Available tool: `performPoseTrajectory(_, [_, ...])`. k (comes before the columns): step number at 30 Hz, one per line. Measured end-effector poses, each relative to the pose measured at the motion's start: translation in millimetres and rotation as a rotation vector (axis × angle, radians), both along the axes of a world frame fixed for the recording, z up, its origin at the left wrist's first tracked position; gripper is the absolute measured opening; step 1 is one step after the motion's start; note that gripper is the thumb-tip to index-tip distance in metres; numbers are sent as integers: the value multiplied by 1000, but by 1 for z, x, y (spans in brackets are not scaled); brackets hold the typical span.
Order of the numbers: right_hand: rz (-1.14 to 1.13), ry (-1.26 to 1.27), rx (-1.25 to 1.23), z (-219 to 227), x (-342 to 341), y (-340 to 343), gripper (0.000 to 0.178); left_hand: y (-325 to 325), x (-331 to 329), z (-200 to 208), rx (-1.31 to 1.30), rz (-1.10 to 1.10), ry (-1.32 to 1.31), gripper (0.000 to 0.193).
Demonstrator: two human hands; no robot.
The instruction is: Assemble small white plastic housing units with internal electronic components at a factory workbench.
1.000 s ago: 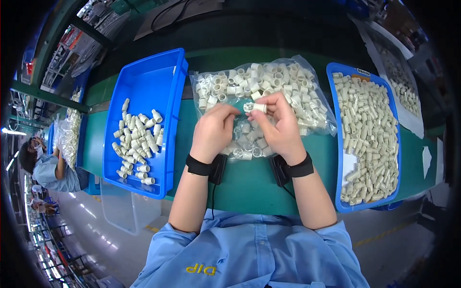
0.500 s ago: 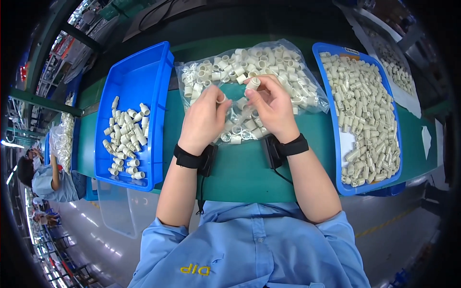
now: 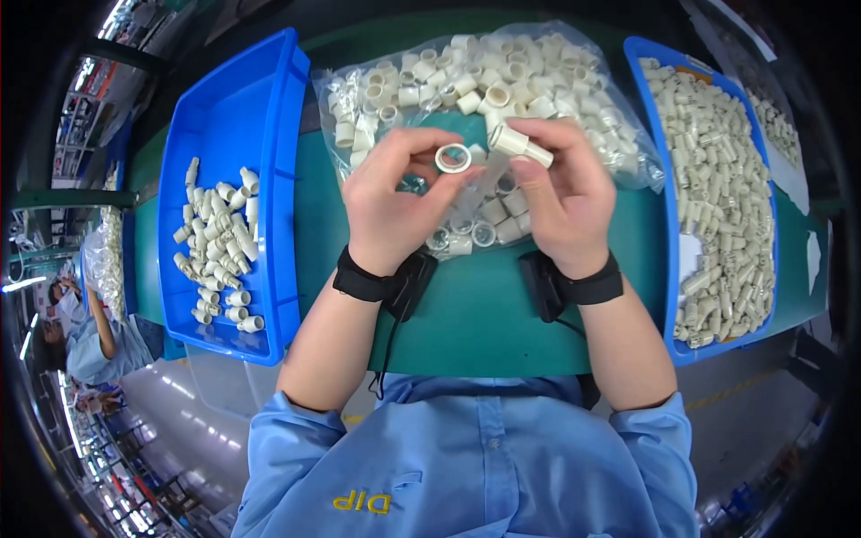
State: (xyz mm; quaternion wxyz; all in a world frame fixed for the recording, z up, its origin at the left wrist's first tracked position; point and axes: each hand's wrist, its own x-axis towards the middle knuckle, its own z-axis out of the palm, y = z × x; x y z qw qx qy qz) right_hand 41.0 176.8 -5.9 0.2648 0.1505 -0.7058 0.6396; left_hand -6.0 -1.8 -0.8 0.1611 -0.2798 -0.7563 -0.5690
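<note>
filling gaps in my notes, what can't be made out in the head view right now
Head view, hidden or unclear:
Underside of the white cylinder: turned away, against the right hand.
Far end of the white ring in the left hand: faces away.
Floor of the right blue tray: mostly under heaped pieces.
Co-worker, far left: too small for finger detail.

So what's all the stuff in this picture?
Ring: one, white, centre
Cylindrical part: one, cream, right of the ring
Bag: one, clear, top centre
Bagged rings: many, cream, inside the bag
Left tray: one, blue, left
Loose parts: dozens, cream, in left tray
Right tray: one, blue, right
Piled parts: uncountable, cream, in right tray
Table: one, green, under the trays
Co-worker: at least one, blue clothing, far left
Shirt: one, blue, bottom centre
Wrist straps: two, black, both wrists
Left hand: one, bare, holding ring
Right hand: one, bare, holding part
</note>
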Motion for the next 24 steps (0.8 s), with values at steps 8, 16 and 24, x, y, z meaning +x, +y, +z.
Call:
performPoseTrajectory(8, [90,223,-98,-4,5,-12,36,-3,-2,-6,27,-33,101,31])
performPoseTrajectory(16, [32,345,238,0,9,-1,40,-3,-3,-7,23,-72,154,33])
performPoseTrajectory(24, [23,237,245,7,9,-8,37,-3,-4,-10,37,-68,152,35])
